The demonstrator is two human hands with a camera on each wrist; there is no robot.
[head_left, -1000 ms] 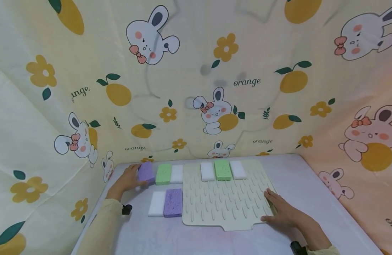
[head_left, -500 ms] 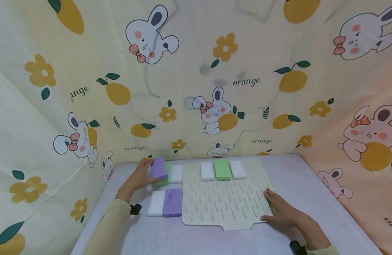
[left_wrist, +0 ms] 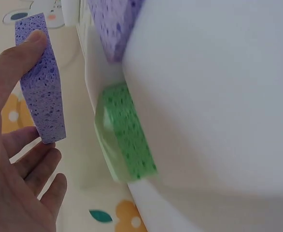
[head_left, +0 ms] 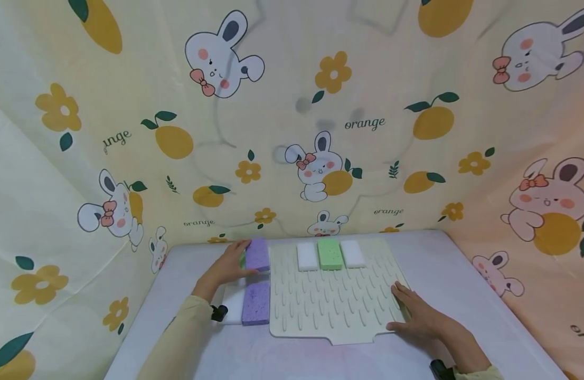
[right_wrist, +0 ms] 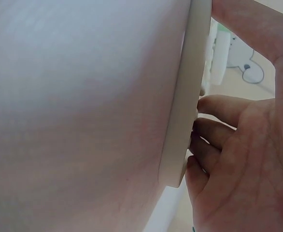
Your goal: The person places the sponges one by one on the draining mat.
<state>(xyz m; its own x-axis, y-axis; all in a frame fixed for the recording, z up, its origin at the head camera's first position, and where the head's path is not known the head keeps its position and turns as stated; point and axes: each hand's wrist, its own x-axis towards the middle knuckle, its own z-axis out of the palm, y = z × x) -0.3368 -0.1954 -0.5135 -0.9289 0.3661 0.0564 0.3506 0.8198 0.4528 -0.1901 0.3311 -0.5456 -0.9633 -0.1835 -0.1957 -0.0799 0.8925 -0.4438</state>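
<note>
**Left hand (head_left: pixel 227 264) pinching a purple sponge (head_left: pixel 257 254), right hand (head_left: pixel 417 314) on the board (head_left: pixel 339 303)**

Head view: I have the purple sponge just beside the far left part of the board. Next to it, my left hand hides most of a green sponge (head_left: pixel 243 260); only a sliver shows. Nearer me, a second purple sponge (head_left: pixel 256 306) lies at the board's left edge, with a white sponge (head_left: pixel 233 303) to its left, partly behind my wrist camera (head_left: pixel 219 313). On the far part of the board, a green block (head_left: pixel 330 254) sits between a left white block (head_left: pixel 307 257) and a right white block (head_left: pixel 352 254). My right hand rests spread at the board's right side. Everything is on a pale table (head_left: pixel 282 361) before a printed cloth (head_left: pixel 282 95).

Left wrist view: I pinch the purple sponge between my thumb on one side and my fingertips at its opposite end, with the outer fingers loose. It is apart from the green sponge, which lies to the right in this view.

Right wrist view: my fingertips touch the ridged side of the board, gripping nothing; the tip of my thumb is out of frame.
</note>
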